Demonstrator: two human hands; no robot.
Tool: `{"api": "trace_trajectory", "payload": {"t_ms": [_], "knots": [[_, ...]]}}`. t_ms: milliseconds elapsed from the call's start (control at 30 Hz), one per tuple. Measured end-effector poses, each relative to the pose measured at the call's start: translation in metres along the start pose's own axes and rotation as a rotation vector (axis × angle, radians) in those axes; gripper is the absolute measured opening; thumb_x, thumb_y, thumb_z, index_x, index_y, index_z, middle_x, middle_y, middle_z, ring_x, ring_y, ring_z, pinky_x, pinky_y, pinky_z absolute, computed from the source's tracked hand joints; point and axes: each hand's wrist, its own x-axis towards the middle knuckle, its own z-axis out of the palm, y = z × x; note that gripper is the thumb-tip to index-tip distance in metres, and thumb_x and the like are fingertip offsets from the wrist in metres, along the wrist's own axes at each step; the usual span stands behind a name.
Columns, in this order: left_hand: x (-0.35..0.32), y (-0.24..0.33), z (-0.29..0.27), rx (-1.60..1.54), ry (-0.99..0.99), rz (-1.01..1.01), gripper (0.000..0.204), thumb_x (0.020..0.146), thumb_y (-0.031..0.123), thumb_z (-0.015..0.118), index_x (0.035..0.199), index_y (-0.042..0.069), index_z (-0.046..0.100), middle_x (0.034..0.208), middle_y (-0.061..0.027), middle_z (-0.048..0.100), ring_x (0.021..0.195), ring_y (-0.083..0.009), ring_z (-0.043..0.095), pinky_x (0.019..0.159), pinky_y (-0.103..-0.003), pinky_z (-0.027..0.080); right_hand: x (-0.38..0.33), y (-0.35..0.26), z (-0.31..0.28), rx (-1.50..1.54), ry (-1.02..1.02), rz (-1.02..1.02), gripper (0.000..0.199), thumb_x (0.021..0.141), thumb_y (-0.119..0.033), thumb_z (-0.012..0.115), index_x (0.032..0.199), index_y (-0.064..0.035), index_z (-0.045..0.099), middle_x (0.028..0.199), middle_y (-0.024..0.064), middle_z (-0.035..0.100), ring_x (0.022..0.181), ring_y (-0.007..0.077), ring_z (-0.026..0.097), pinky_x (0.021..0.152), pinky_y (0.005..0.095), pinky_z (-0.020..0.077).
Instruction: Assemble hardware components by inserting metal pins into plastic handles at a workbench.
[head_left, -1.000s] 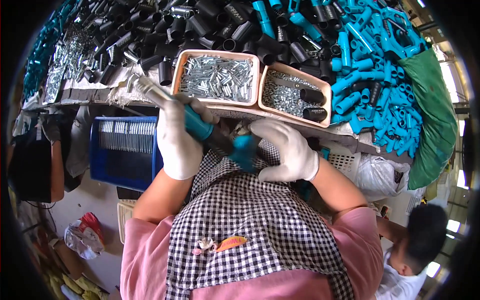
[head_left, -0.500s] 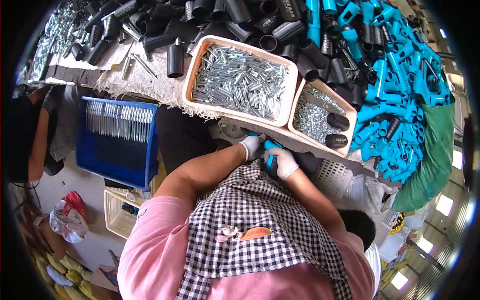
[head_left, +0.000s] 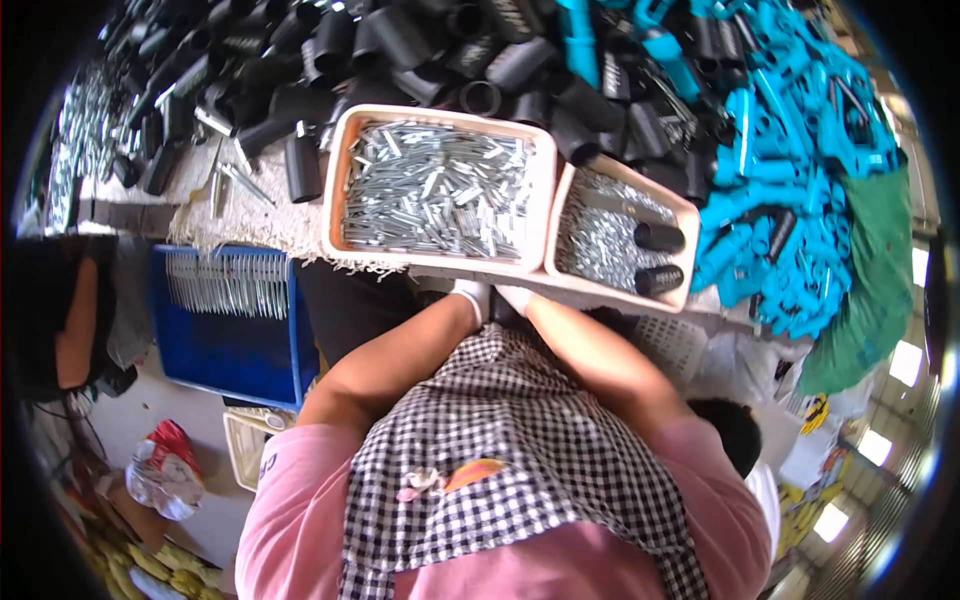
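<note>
My left hand point(head_left: 474, 294), in a white glove, reaches in under the front edge of the work table. Beside it my right hand point(head_left: 516, 298) does the same, and only its gloved wrist part shows. The table edge hides the fingers of both, so what they hold or touch is out of sight. Just beyond the hands stands a cream tray point(head_left: 335, 225) filled with metal pins. To its right is a smaller cream tray point(head_left: 684, 296) of tiny metal parts, with a pair of black ribbed sleeves point(head_left: 660, 237) in it.
Black sleeves point(head_left: 400, 35) are heaped at the back. Turquoise plastic housings point(head_left: 775, 200) pile up at the right, by a green cloth point(head_left: 862, 280). At left, a blue bin point(head_left: 225, 350) carries a row of metal rods. Another person's arm point(head_left: 78, 335) shows far left.
Both hands have gone forward under the table edge and closer together. The turquoise parts seen at them earlier are now hidden. The whole view has shifted slightly.
</note>
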Motion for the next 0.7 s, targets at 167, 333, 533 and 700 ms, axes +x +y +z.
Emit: {"api": "trace_trajectory", "payload": {"t_ms": [167,333,533,700], "knots": [[-0.053,0.038,0.009,1.164,0.028,0.373,0.026,0.095,0.029,0.053,0.107,0.010,0.067,0.106,-0.0115,0.070,0.094,-0.0303,0.065,0.086,-0.042,0.049,0.018,-0.026,-0.006,0.079,0.018,-0.023,0.020,0.086,-0.018,0.056,0.092,-0.0030,0.066,0.081,0.0079,0.064,0.075,0.0199,0.061,0.071,0.0328,0.0474],[-0.038,0.019,-0.016,1.956,0.152,0.411,0.035,0.091,0.033,0.052,0.104,0.006,0.069,0.106,-0.0209,0.068,0.101,-0.0376,0.064,0.088,-0.046,0.051,-0.001,-0.030,0.019,0.092,0.004,0.001,0.021,0.086,-0.019,0.055,0.092,-0.0023,0.066,0.079,0.0084,0.064,0.074,0.0199,0.061,0.070,0.0328,0.0476],[-0.058,0.036,0.008,1.999,0.122,0.270,0.038,0.095,0.033,0.046,0.117,0.007,0.064,0.121,-0.0203,0.062,0.115,-0.0357,0.056,0.099,-0.044,0.044,-0.015,-0.025,0.017,0.066,0.011,0.053,0.023,0.087,-0.020,0.053,0.092,-0.0014,0.066,0.076,0.0089,0.063,0.074,0.0199,0.061,0.069,0.0327,0.0477],[-0.012,-0.003,-0.061,1.750,0.148,0.581,0.042,0.092,0.037,0.054,0.121,0.007,0.062,0.127,-0.0175,0.061,0.115,-0.0338,0.058,0.097,-0.044,0.046,-0.001,-0.044,0.018,0.059,-0.002,0.082,0.025,0.088,-0.021,0.052,0.091,-0.0007,0.066,0.075,0.0093,0.063,0.074,0.0198,0.061,0.069,0.0327,0.0478]]}}
